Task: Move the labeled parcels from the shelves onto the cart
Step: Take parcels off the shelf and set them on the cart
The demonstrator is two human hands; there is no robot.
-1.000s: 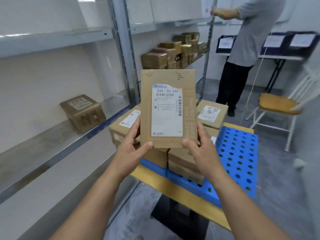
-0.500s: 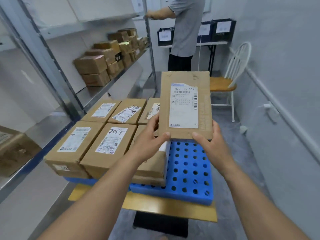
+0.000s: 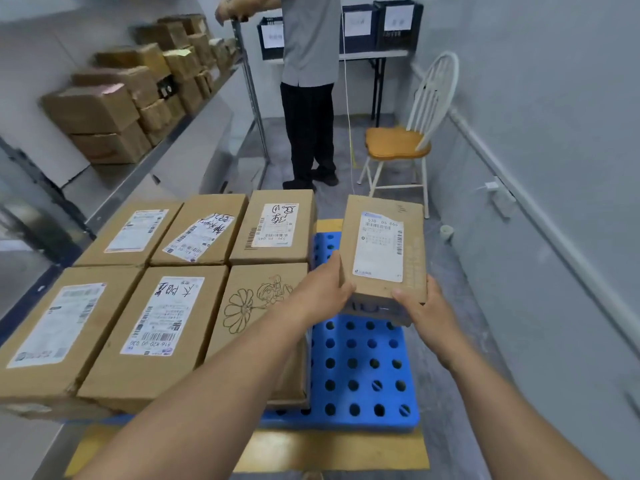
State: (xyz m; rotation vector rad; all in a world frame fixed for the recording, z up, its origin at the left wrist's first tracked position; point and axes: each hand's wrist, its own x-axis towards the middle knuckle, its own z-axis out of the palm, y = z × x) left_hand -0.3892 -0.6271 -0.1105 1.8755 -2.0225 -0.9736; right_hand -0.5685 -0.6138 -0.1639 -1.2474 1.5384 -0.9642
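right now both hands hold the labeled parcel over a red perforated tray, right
No: the perforated tray is blue, not red, as the head view shows. The left hand and right hand do hold the labeled parcel over it.

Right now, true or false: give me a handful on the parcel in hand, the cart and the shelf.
1. The left hand and right hand both hold the labeled parcel. True.
2. It is over the bare part of the blue perforated pallet. True.
3. The flower-drawn parcel is in the far row. False: near row, beside the left hand.
4. The chair has a blue seat. False: orange seat, white frame.
5. Brown boxes sit on the shelf. True.
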